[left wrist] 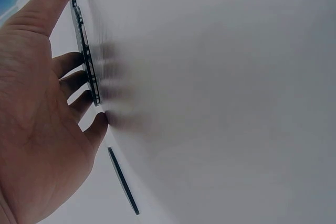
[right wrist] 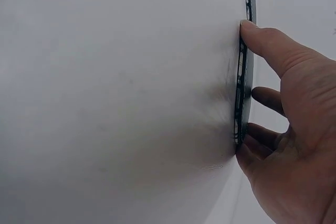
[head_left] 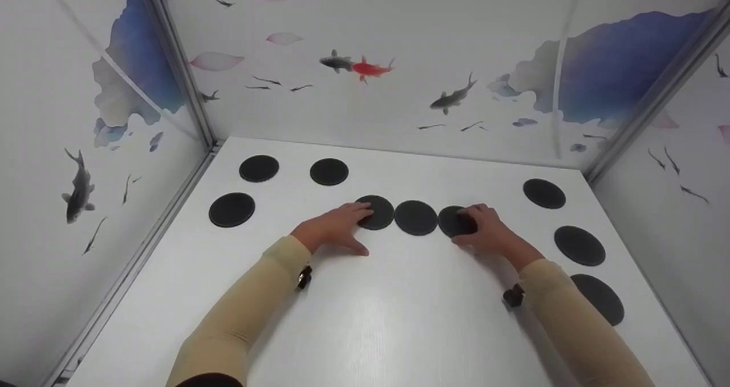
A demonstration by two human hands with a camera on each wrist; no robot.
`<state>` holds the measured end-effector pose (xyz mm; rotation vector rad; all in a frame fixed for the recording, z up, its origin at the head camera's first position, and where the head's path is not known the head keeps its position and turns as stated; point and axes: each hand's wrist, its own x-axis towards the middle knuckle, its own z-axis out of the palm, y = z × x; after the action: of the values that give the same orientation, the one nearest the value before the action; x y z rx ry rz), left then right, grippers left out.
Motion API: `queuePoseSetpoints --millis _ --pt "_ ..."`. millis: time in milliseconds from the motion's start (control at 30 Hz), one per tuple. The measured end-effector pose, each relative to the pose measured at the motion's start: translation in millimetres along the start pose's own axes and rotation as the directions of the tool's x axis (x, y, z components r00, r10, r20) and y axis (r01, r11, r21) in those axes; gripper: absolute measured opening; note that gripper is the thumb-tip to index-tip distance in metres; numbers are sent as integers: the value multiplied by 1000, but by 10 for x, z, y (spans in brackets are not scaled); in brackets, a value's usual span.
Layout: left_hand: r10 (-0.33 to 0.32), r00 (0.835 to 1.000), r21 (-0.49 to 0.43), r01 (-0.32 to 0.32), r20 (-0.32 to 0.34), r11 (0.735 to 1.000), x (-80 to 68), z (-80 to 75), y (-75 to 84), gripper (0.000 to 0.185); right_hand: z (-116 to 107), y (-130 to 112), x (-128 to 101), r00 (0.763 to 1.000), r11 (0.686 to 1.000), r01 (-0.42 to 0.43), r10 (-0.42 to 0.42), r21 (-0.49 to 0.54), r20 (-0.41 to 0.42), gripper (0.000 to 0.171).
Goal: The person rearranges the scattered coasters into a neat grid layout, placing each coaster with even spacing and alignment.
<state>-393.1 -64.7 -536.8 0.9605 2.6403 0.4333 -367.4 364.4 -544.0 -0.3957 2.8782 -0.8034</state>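
Three flat black discs lie edge to edge in a row on the white table: a left disc [head_left: 381, 213], a middle disc [head_left: 416, 218] and a right disc [head_left: 450, 223]. My left hand [head_left: 337, 227] rests its fingertips on the left disc, with the thumb stretched out on the table in front. In the left wrist view its spread fingers [left wrist: 71, 66] meet the disc's edge. My right hand [head_left: 489, 230] holds the right disc by its rim; the right wrist view shows the thumb [right wrist: 268, 43] at one end and curled fingers at the other.
More black discs lie around: one at the back left [head_left: 259, 168], one beside it [head_left: 329, 172], one at the left [head_left: 231, 210], and several along the right side [head_left: 579, 245]. The right forearm partly covers the nearest one [head_left: 599, 298]. Printed panels [head_left: 388, 113] wall the table [head_left: 365, 318].
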Motion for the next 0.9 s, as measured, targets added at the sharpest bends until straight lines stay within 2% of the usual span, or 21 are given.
queuePoseSetpoints --millis 233,900 --pt "4 1000 3 -4 1 1000 8 -13 -3 107 -30 -55 -17 1000 1000 -5 5 10 5 78" --pt "14 1000 -27 -13 17 1000 -19 -54 16 109 -15 -10 -20 1000 1000 -15 14 24 19 81"
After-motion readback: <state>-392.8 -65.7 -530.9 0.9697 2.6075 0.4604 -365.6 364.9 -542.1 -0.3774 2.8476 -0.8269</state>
